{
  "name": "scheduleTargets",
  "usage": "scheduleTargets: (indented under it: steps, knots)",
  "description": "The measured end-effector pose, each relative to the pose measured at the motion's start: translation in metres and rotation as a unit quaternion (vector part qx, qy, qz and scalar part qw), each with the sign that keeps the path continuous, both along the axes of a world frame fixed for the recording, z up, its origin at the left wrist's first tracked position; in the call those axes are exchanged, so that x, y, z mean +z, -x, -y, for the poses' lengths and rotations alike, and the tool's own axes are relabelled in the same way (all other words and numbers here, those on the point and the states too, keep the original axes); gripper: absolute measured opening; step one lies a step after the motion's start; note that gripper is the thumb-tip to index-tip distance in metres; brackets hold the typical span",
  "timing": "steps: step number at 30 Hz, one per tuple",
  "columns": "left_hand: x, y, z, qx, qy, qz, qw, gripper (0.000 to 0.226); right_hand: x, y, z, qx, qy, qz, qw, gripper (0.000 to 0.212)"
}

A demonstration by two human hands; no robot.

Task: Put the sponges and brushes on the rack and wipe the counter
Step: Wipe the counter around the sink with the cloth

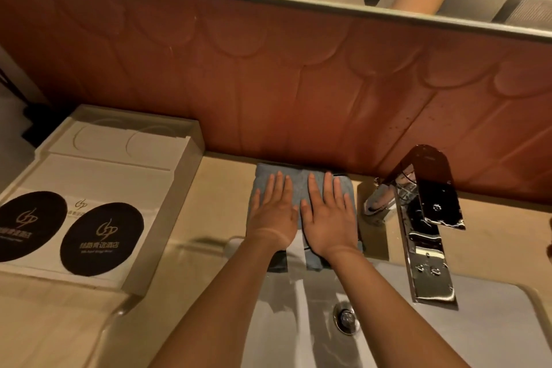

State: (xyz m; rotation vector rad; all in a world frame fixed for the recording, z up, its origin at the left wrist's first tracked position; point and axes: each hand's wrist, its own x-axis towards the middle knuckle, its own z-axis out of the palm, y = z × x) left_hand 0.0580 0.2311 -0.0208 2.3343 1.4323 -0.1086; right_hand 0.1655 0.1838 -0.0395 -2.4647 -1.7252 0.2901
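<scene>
We reach both bare forearms forward and up from the bottom edge, roughly parallel, the wrists level with each other. Our left hand (273, 212) lies palm down, fingers straight and close together, pointing away from us. Our right hand (328, 218) lies just beside it, also flat and palm down, fingers slightly spread, the two thumbs nearly touching between them.

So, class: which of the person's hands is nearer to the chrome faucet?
Right. The right hand lies flat on the blue cloth, just left of the faucet in the picture. The left hand rests beside it on the same cloth, farther from the faucet.
</scene>
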Motion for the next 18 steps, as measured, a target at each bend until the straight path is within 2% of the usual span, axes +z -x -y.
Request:
scheduleTargets:
  steps: [6,9,11,13,18]
  knots:
    - [-0.004,-0.013,0.022,-0.011,-0.02,-0.002,1.0,0.057,-0.001,-0.008,0.019,-0.014,0.012,-0.025,1.0,0.058]
    - [-0.01,-0.014,0.04,-0.011,-0.029,0.002,1.0,0.056,-0.006,-0.007,0.035,0.0,-0.03,-0.056,0.998,0.083]
    - [-0.013,-0.013,0.052,-0.01,-0.044,0.006,0.999,0.071,-0.011,-0.007,0.046,0.007,-0.08,-0.082,0.993,0.101]
    - [-0.016,-0.011,0.062,-0.015,-0.042,-0.002,0.999,0.089,-0.016,-0.004,0.055,0.009,-0.118,-0.117,0.986,0.094]
    - [-0.012,-0.009,0.08,-0.021,-0.054,0.0,0.998,0.086,-0.029,-0.008,0.074,0.011,-0.132,-0.157,0.979,0.079]
